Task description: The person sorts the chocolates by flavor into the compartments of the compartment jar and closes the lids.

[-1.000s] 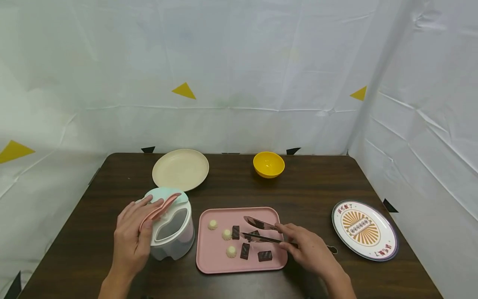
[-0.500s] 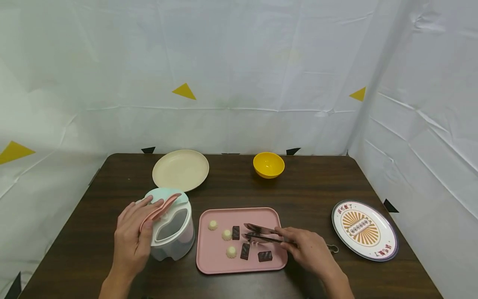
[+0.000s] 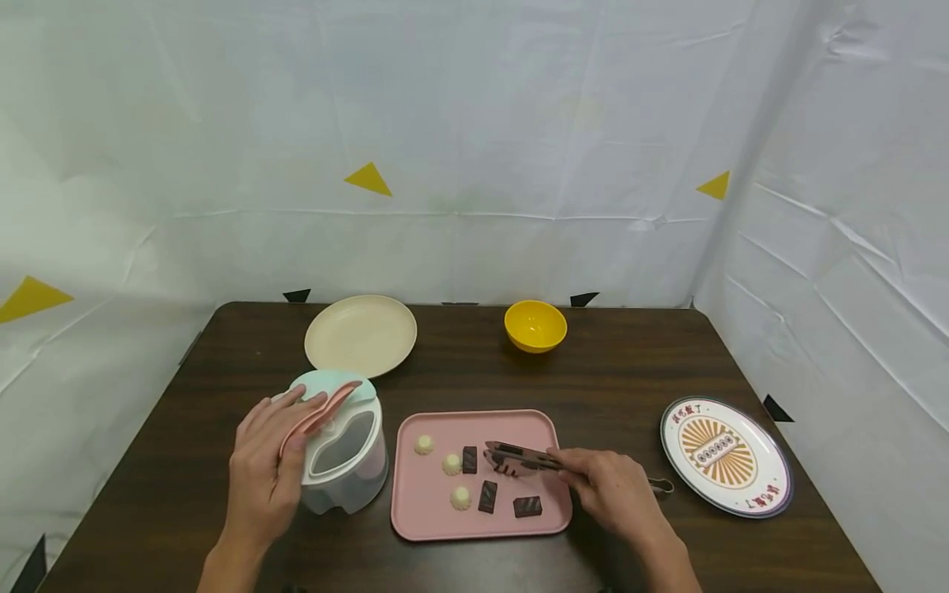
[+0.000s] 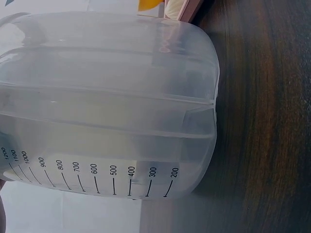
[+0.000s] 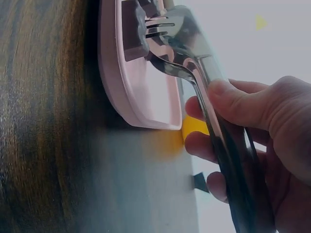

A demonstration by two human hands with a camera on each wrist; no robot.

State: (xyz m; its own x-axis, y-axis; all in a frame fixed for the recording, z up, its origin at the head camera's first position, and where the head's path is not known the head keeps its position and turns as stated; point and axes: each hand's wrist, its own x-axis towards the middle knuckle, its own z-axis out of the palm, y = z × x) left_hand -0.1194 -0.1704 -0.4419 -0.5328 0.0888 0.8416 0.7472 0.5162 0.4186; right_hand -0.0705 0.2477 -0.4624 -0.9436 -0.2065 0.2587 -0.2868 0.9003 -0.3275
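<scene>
My left hand [image 3: 263,469] pinches the raised pink lid flap [image 3: 337,402] of a clear plastic storage container [image 3: 352,487]. A light teal flap [image 3: 324,381] covers its far part, and the left wrist view shows a printed measuring scale on its wall. My right hand [image 3: 614,496] grips metal serving tongs [image 3: 535,458], with one fork-shaped arm and one broad arm brought close together. Their tips are low over the pink tray [image 3: 415,529], at a dark chocolate mostly hidden behind them. Other dark chocolates [image 3: 487,497] and cream-coloured round pieces [image 3: 460,498] lie on the tray.
A cream plate [image 3: 361,336] stands behind the container. At the back is a yellow bowl [image 3: 535,327]. To the right lies a patterned white plate [image 3: 726,457]. White sheeting [image 3: 474,165] hangs behind and beside the dark wooden table [image 3: 623,387].
The tongs' two arms have come together around the place of one dark chocolate as my right hand squeezed them. My left hand and the container look the same.
</scene>
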